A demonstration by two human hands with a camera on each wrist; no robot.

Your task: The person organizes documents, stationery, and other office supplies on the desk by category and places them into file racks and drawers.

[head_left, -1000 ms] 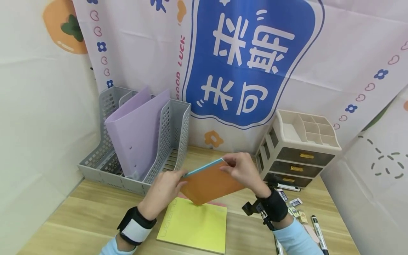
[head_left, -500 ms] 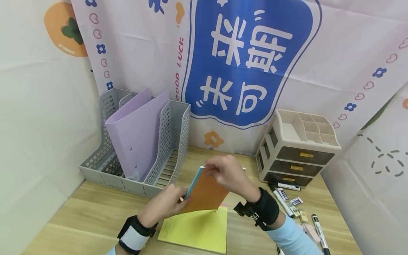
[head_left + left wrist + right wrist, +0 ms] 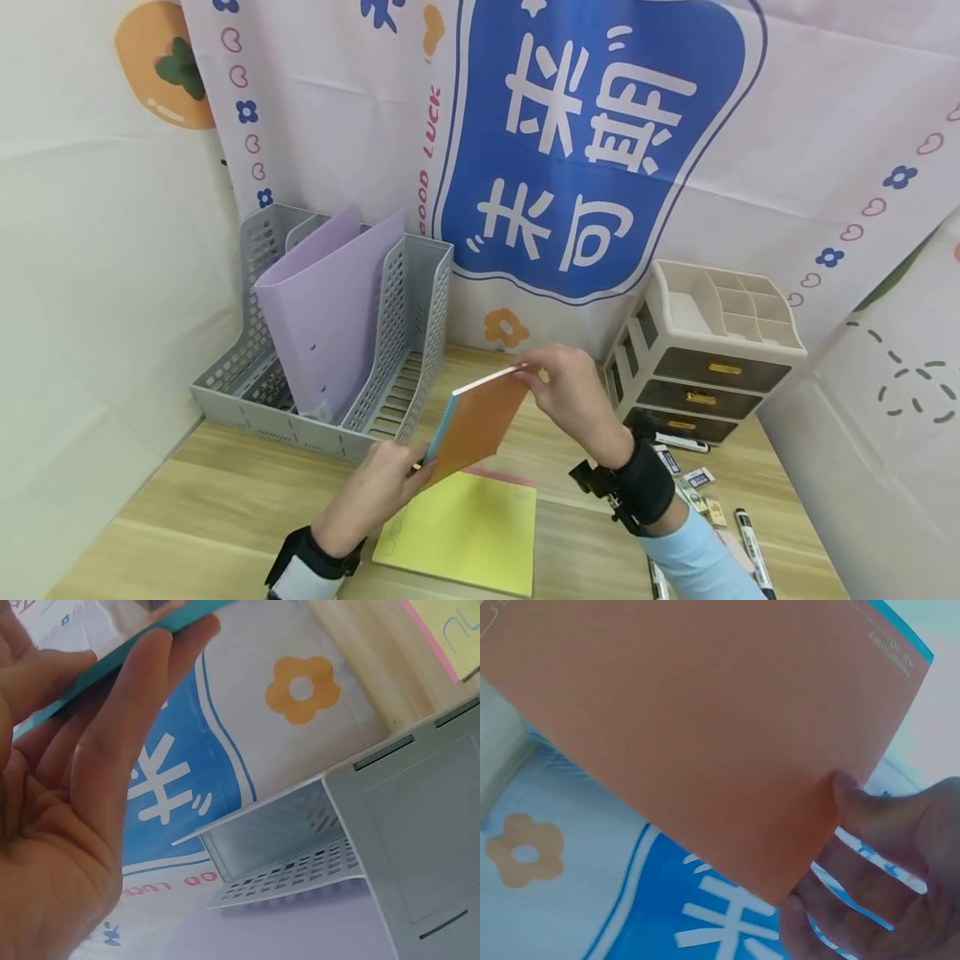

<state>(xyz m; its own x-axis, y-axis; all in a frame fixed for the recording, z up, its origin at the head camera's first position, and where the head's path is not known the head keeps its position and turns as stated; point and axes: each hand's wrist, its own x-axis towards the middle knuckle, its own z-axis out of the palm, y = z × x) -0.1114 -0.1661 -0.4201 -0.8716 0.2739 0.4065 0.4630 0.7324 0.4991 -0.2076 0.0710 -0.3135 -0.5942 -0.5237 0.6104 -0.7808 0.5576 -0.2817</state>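
Observation:
An orange notebook (image 3: 483, 425) with a blue spine is held up and tilted above the table. My left hand (image 3: 378, 487) pinches it at the spine, thumb on one side and fingers on the other; the left wrist view shows the blue spine (image 3: 112, 660) between them. My right hand (image 3: 570, 396) pinches an edge near the far corner, and in the right wrist view the thumb (image 3: 851, 795) lies on the orange cover (image 3: 705, 735). Below lies a yellow notebook (image 3: 465, 533) flat on the table, with a pink edge (image 3: 502, 477) showing under it.
A grey file rack (image 3: 277, 429) holding a purple folder (image 3: 330, 317) stands at the back left. A beige drawer unit (image 3: 708, 350) is at the back right. Markers (image 3: 753, 550) and small eraser boxes (image 3: 699, 477) lie by the right forearm. A printed cloth (image 3: 360, 125) hangs behind.
The orange notebook has turned in both hands: its spine swung from the top edge to the left side. My right hand moved left, then back right and up. The yellow notebook stayed put.

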